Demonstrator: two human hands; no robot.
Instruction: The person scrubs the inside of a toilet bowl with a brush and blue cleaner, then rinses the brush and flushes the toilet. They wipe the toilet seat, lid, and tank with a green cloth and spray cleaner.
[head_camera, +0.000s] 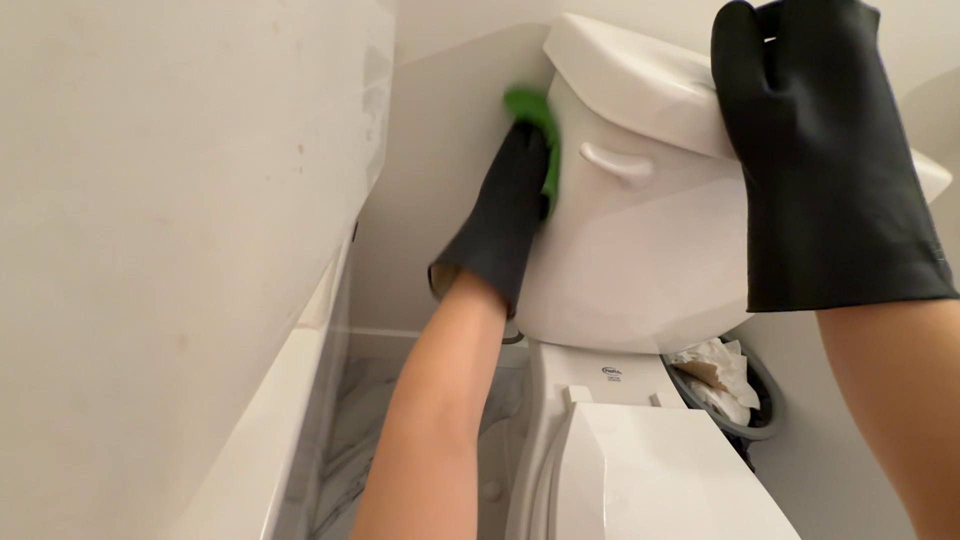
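Nearest the camera: one closed white toilet lid (665, 480) is seen at the bottom edge, with one white seat rim showing along its left side.
Arms: two bare forearms are counted, each ending in one black rubber glove, so two gloves in all.
Bin: one grey waste bin (765, 400) is set just right of the toilet base, against the wall; crumpled white paper (715, 372) with a brownish scrap is held in it, up to the rim.
Floor: a strip of pale marbled floor (365, 420) is seen between the toilet and one white tub wall (150, 250) on the left.
Tank: one white toilet tank (640, 250) is found above the lid, with one white flush lever (615, 163) on its front and one white tank lid (630, 75) on top.
Left hand: the left hand (505, 215) is pressed against the tank's left side, fingers curled over one green cloth (537, 125), which is held flat between glove and porcelain.
Right hand: the right hand (815, 130) is laid over the tank lid's right end, fingers extended and lying against it; nothing is held in it.
Farthest: one plain white wall is seen behind the tank.
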